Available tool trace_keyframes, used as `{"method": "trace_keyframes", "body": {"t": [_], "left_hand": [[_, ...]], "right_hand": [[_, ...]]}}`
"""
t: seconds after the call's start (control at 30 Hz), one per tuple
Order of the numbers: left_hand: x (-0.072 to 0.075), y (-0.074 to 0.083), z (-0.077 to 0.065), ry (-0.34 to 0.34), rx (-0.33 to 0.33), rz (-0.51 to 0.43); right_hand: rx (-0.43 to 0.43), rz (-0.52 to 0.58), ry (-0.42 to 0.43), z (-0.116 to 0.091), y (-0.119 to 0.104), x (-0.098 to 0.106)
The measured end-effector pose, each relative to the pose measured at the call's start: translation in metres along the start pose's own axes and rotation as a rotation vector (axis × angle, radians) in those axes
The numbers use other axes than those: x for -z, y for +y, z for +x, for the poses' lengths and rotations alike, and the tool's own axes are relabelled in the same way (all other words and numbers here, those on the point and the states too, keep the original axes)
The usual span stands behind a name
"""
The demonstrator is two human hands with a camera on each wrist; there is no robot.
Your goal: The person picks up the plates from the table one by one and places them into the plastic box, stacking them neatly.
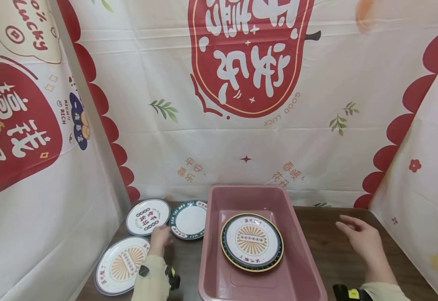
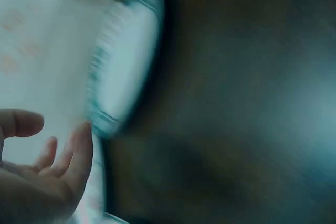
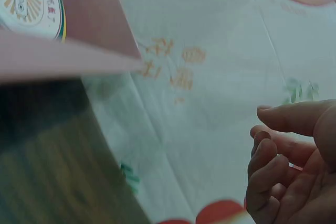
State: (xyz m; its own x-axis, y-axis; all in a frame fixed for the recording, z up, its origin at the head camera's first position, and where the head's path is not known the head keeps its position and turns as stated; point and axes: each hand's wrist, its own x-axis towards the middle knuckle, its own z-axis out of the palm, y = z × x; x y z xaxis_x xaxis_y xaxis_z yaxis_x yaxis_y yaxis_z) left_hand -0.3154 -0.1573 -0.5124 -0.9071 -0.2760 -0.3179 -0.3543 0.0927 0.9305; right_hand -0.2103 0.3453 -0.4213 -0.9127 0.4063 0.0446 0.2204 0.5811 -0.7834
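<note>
My left hand (image 1: 160, 240) is over the left side of the table among three plates, its fingers loosely bent and apart, holding nothing. Left of it lies a white plate with an orange sunburst (image 1: 119, 267). Just beyond is a white plate with red and green print (image 1: 148, 216), partly overlapped by the hand. A green-rimmed plate (image 1: 189, 220) sits between that one and the pink tub (image 1: 303, 261). Inside the tub, a sunburst plate (image 1: 252, 240) is stacked on a dark-rimmed, yellow-edged one. To the tub's right, my right hand (image 1: 363, 240) hovers empty, fingers relaxed.
The tub stands on a dark wooden table (image 1: 318, 234), its long walls raised between my two hands. A white printed cloth (image 1: 158, 154) hangs behind the table, with more cloth on the left and right sides.
</note>
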Motion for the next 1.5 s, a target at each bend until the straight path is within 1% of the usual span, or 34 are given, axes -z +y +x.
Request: {"method": "trace_keyframes", "body": {"t": [0.03, 0.07, 0.13, 0.2, 0.27, 0.3, 0.37, 0.5, 0.6, 0.67, 0.73, 0.83, 1.03, 1.13, 1.23, 1.33, 1.4, 1.5], "left_hand": [[0.003, -0.009, 0.001, -0.027, 0.039, -0.010], [0.005, -0.018, 0.003, -0.051, 0.070, -0.053], [0.005, -0.029, 0.004, -0.097, 0.097, -0.188], [0.001, -0.034, 0.004, -0.134, 0.111, -0.316], [-0.004, -0.035, 0.004, -0.164, 0.115, -0.401], [-0.006, -0.035, 0.004, -0.171, 0.115, -0.418], [-0.011, -0.035, 0.003, -0.156, 0.119, -0.416], [-0.015, -0.037, 0.003, -0.102, 0.123, -0.364], [-0.015, -0.037, 0.003, -0.079, 0.100, -0.332], [-0.015, -0.034, 0.002, -0.078, 0.076, -0.339], [-0.015, -0.027, 0.001, -0.077, 0.049, -0.358], [-0.017, -0.011, -0.002, -0.049, -0.004, -0.413], [-0.020, 0.033, -0.014, 0.071, -0.149, -0.578], [-0.023, 0.057, -0.025, 0.096, -0.206, -0.645], [-0.026, 0.078, -0.038, 0.059, -0.269, -0.664], [-0.032, 0.092, -0.052, -0.015, -0.324, -0.665], [-0.039, 0.098, -0.059, -0.059, -0.353, -0.670], [-0.052, 0.100, -0.065, -0.112, -0.373, -0.685]], "right_hand": [[-0.024, 0.017, -0.002, -0.003, 0.005, 0.003], [-0.047, 0.043, -0.005, -0.005, 0.010, 0.005], [-0.081, 0.108, -0.008, -0.010, 0.017, 0.005], [-0.104, 0.172, -0.006, -0.014, 0.023, 0.004], [-0.122, 0.241, 0.004, -0.016, 0.026, 0.003], [-0.131, 0.270, 0.006, -0.017, 0.028, 0.002], [-0.140, 0.296, 0.018, -0.019, 0.030, 0.001], [-0.147, 0.314, 0.027, -0.021, 0.034, 0.000], [-0.135, 0.323, 0.020, -0.023, 0.035, 0.001], [-0.123, 0.328, 0.017, -0.025, 0.035, 0.002], [-0.113, 0.328, 0.015, -0.026, 0.034, 0.003], [-0.096, 0.324, 0.013, -0.026, 0.031, 0.005], [-0.078, 0.368, 0.001, -0.026, 0.020, 0.007], [-0.057, 0.361, 0.015, -0.025, 0.012, 0.007], [-0.009, 0.328, 0.028, -0.024, 0.003, 0.006], [0.026, 0.286, 0.022, -0.024, -0.010, 0.001], [0.030, 0.267, 0.011, -0.024, -0.019, -0.004], [0.022, 0.263, -0.008, -0.024, -0.034, -0.014]]}}
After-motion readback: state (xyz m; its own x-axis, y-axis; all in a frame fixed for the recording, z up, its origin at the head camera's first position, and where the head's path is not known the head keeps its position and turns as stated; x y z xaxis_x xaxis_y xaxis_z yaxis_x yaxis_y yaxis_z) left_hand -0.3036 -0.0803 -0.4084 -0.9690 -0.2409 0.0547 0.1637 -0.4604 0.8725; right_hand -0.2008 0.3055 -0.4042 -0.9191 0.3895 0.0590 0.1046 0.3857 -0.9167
